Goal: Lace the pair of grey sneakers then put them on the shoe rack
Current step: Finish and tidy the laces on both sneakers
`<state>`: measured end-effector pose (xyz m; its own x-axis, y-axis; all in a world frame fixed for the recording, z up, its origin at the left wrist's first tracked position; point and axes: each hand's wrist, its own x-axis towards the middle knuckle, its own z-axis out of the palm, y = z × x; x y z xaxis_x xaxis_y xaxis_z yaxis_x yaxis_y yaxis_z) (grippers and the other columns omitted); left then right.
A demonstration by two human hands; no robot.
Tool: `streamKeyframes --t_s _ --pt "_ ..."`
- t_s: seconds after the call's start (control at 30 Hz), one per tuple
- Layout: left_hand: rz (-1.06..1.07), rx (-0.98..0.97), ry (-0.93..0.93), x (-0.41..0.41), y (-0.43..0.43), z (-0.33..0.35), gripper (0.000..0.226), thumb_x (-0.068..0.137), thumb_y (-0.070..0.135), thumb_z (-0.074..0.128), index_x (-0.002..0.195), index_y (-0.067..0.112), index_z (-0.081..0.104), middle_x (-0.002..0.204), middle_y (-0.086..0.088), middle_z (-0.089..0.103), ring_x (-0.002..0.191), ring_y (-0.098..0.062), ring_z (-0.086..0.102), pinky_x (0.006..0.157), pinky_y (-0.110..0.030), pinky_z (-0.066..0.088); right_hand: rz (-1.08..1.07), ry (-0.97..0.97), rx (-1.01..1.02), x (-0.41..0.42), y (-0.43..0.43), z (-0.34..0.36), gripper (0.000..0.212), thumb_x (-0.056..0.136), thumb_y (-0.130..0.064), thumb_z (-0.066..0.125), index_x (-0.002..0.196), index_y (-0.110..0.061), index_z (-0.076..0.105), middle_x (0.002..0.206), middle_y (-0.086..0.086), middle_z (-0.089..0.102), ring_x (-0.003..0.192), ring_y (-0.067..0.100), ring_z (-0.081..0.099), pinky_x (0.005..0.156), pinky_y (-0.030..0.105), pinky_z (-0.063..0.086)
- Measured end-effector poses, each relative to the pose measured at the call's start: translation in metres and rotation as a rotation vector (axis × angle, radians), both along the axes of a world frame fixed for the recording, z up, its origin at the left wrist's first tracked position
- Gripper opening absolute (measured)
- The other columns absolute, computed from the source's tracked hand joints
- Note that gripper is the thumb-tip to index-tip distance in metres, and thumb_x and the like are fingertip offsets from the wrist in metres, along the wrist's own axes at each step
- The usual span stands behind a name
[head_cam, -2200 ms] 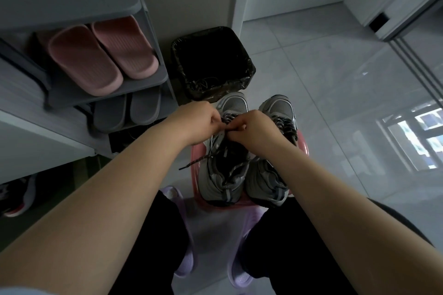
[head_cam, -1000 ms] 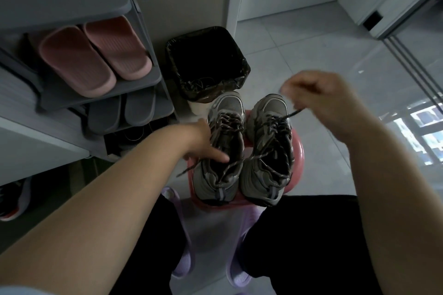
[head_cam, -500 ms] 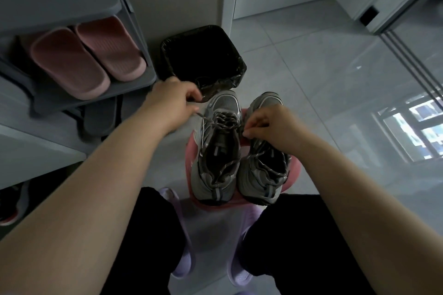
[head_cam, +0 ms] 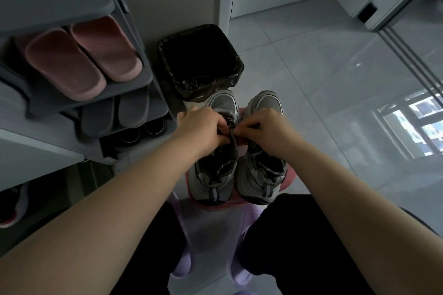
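Pinching the lace point(head_cam: 232, 135) again, both hands point(head_cam: 203, 127) point(head_cam: 263, 128) back together at 12 o'clock on the left sneaker point(head_cam: 213, 175); lacing unfinished.

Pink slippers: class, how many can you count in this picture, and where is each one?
2. Both lie side by side on a shelf of the shoe rack at upper left: one pink slipper nearer the left edge, the other beside it, toward the bin. Others may be hidden.

Both hands have come back together over the left sneaker point(head_cam: 213, 151): left hand point(head_cam: 201, 129) and right hand point(head_cam: 263, 129) now pinch its lace point(head_cam: 231, 135).
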<state>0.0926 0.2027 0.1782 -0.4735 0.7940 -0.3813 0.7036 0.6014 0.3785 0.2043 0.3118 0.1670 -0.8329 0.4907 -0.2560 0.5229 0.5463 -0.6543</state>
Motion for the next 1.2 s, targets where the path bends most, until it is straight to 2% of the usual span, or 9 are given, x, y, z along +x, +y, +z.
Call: streamKeyframes --t_s 0.13,0.37,0.43,0.5,0.57,0.8,0.97,1.1,1.2 --pt "0.041 0.056 -0.025 0.003 0.001 -0.007 0.019 0.081 0.040 0.066 0.098 0.034 0.069 0.110 0.003 0.053 0.119 -0.024 0.036 0.097 -0.035 0.022 -0.011 -0.008 -0.098 0.003 0.011 0.002 0.015 0.080 -0.012 0.069 0.087 -0.026 0.072 0.079 -0.011 0.070 0.083 0.010 0.066 0.088 0.032 0.051" --pt "0.028 0.068 -0.018 0.001 0.000 -0.010 0.021 0.084 0.039 0.062 0.102 0.030 0.068 0.111 0.001 0.054 0.118 -0.025 0.037 0.097 -0.035 0.023 -0.090 0.039 -0.174 -0.001 0.004 -0.002 0.029 0.071 -0.016 0.077 0.073 -0.031 0.052 0.072 -0.013 0.068 0.078 0.009 0.067 0.081 0.034 0.053" --pt "-0.015 0.043 0.022 0.001 0.000 -0.010 0.022 0.087 0.039 0.058 0.105 0.028 0.066 0.113 -0.001 0.052 0.118 -0.026 0.037 0.097 -0.037 0.024 -0.098 0.052 -0.068 -0.002 0.006 -0.001 0.025 0.071 -0.035 0.076 0.086 -0.028 0.058 0.088 -0.011 0.066 0.092 0.011 0.062 0.087 0.034 0.049" --pt "-0.053 0.031 0.070 0.003 0.000 -0.010 0.024 0.089 0.039 0.054 0.107 0.027 0.065 0.114 -0.001 0.051 0.117 -0.026 0.036 0.097 -0.037 0.025 -0.010 -0.090 0.141 -0.003 0.004 0.000 0.058 0.067 -0.059 0.070 0.114 -0.028 0.056 0.117 -0.004 0.057 0.116 0.019 0.047 0.103 0.037 0.035" --pt "-0.072 0.035 0.084 0.001 0.000 -0.010 0.022 0.089 0.038 0.055 0.106 0.029 0.065 0.113 0.000 0.050 0.117 -0.025 0.036 0.098 -0.037 0.025 0.077 -0.209 0.220 -0.004 -0.001 0.000 0.075 0.066 -0.065 0.067 0.128 -0.028 0.048 0.130 -0.003 0.051 0.124 0.023 0.037 0.106 0.034 0.021" --pt "-0.258 -0.042 0.044 -0.012 -0.003 -0.005 0.013 0.086 0.034 0.060 0.097 0.033 0.067 0.099 0.007 0.046 0.114 -0.020 0.035 0.097 -0.035 0.023 0.018 -0.223 0.142 -0.009 0.002 -0.004 0.058 0.061 -0.057 0.074 0.109 -0.030 0.057 0.102 -0.011 0.059 0.112 0.018 0.047 0.104 0.031 0.019" --pt "-0.512 -0.172 -0.245 -0.045 -0.032 0.042 0.013 0.082 0.032 0.066 0.075 0.039 0.059 0.092 0.014 0.052 0.099 -0.005 0.048 0.091 -0.026 0.040 -0.007 -0.204 -0.055 -0.007 0.014 -0.008 0.049 0.047 -0.054 0.076 0.090 -0.034 0.063 0.109 -0.006 0.067 0.108 0.016 0.059 0.106 0.040 0.036" --pt "-0.268 0.136 -0.630 -0.056 -0.043 0.050 0.013 0.091 0.015 0.053 0.085 0.026 0.059 0.117 0.022 0.056 0.111 0.013 0.049 0.092 -0.006 0.036 -0.025 -0.209 -0.136 -0.011 0.008 -0.008 0.047 0.051 -0.046 0.081 0.091 -0.033 0.060 0.099 -0.005 0.066 0.097 0.016 0.061 0.093 0.035 0.046" --pt "-0.095 0.274 -0.932 -0.036 -0.028 0.039 0.020 0.098 0.005 0.035 0.087 0.011 0.050 0.097 0.013 0.069 0.098 0.006 0.059 0.087 -0.009 0.042 -0.027 -0.156 -0.124 -0.013 0.004 -0.008 0.043 0.060 -0.030 0.084 0.092 -0.031 0.055 0.091 -0.007 0.063 0.084 0.015 0.059 0.069 0.026 0.045"
